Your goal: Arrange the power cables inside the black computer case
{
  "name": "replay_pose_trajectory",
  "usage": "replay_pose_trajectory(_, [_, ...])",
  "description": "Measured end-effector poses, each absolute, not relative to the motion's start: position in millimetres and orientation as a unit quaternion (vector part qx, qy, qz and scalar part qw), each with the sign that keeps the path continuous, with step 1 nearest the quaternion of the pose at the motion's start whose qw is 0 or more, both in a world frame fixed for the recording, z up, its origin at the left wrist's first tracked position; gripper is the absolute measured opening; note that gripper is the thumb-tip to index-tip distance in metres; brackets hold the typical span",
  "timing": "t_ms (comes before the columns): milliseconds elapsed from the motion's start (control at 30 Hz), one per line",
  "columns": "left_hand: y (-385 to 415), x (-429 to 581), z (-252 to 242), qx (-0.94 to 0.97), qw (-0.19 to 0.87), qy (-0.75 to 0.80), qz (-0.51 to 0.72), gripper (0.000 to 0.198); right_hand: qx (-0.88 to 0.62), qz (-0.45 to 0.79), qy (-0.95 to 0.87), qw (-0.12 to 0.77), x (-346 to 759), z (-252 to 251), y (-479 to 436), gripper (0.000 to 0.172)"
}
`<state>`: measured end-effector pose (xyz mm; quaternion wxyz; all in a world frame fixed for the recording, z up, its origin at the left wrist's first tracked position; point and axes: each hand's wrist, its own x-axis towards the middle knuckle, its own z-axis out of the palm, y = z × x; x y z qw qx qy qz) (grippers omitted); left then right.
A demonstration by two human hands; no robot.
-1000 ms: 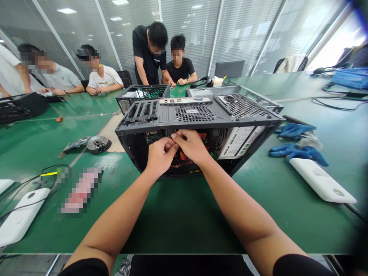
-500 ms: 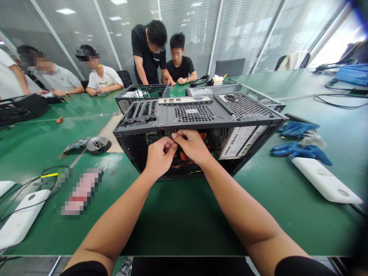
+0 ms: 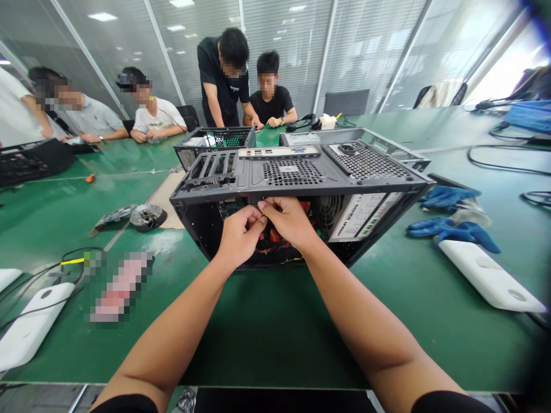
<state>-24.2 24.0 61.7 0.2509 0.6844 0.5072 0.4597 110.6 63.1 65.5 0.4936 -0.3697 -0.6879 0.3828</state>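
A black computer case [image 3: 241,186] lies in front of me with its open side facing me and its vented rear panel upward. Just inside the opening, my left hand [image 3: 241,230] and my right hand [image 3: 287,217] meet with fingertips pinched together. Whatever is between the fingers is too small or hidden to make out. Behind them show red and dark cables [image 3: 275,238]. To the right of my hands are a round fan grille [image 3: 327,211] and the power supply [image 3: 359,217] with a white label.
Blue gloves [image 3: 462,232] and a white power bank [image 3: 488,272] lie at right. On the left are another power bank [image 3: 37,321] with cables, a blurred pink item [image 3: 123,287], a CPU cooler [image 3: 147,217] and a circuit board [image 3: 112,219]. More cases and several people are behind.
Both hands hold almost the same pinch inside the case. The view has shifted very slightly; nothing else has visibly moved.
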Motion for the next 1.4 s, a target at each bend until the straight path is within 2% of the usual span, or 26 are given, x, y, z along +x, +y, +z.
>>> replay_pose_trajectory(467, [22.1,-22.2,65.7,0.695,0.171,0.538,0.445,0.014,-0.372,0.391,-0.673,0.506,109.3,58.0,68.5,0.032])
replay_pose_trajectory(867, [24.2,-24.4,62.6,0.676,0.169,0.556,0.453,0.008,-0.363,0.402,-0.672,0.506,108.9,60.6,66.3,0.034])
replay_pose_trajectory(1400, [24.2,-26.2,66.8,0.677,0.188,0.538,0.465,0.011,-0.359,0.407,-0.673,0.502,109.2,60.4,67.2,0.033])
